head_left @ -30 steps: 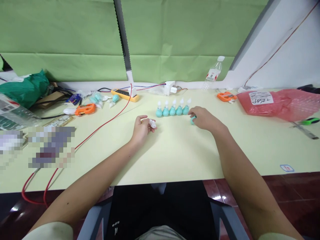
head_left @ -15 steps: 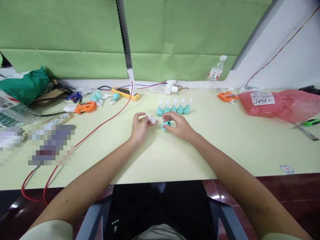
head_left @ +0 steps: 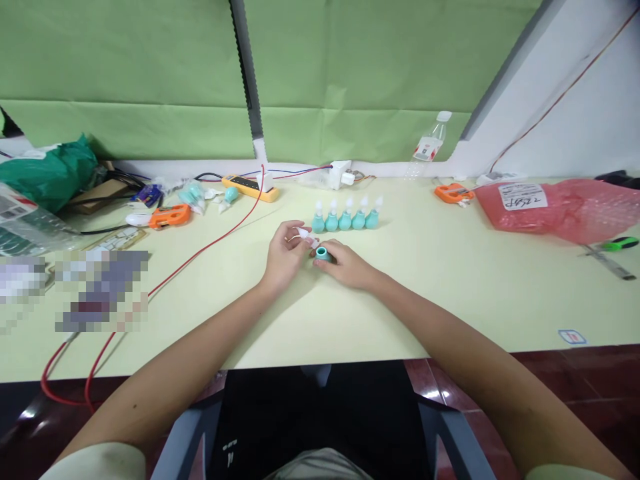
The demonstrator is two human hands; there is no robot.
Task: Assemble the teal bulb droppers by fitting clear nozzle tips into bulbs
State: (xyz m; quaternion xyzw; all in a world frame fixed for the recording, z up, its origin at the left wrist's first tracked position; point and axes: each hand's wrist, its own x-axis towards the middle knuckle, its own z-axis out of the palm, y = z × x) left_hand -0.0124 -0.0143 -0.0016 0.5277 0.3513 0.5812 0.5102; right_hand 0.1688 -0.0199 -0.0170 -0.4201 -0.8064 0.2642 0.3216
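My left hand (head_left: 286, 257) pinches a small white translucent nozzle piece (head_left: 309, 237) between its fingertips. Close beside it, my right hand (head_left: 347, 264) is closed around a teal bulb (head_left: 323, 254), whose round open mouth faces up toward me. The nozzle and the bulb are apart by a small gap, or nearly touching. Just behind my hands stands a row of several teal bulbs (head_left: 345, 221) with white tips pointing up.
Behind are a white plug adapter (head_left: 341, 173), a yellow multimeter (head_left: 250, 187) and a plastic bottle (head_left: 430, 143). An orange tool (head_left: 170, 216) and red cable (head_left: 200, 252) lie left. At right are another orange tool (head_left: 453, 193) and a pink bag (head_left: 555, 210).
My right hand has moved left toward my left hand and turned the bulb's mouth upward. The white nozzle in my left hand has been tilted, its tip now pointing up and left.
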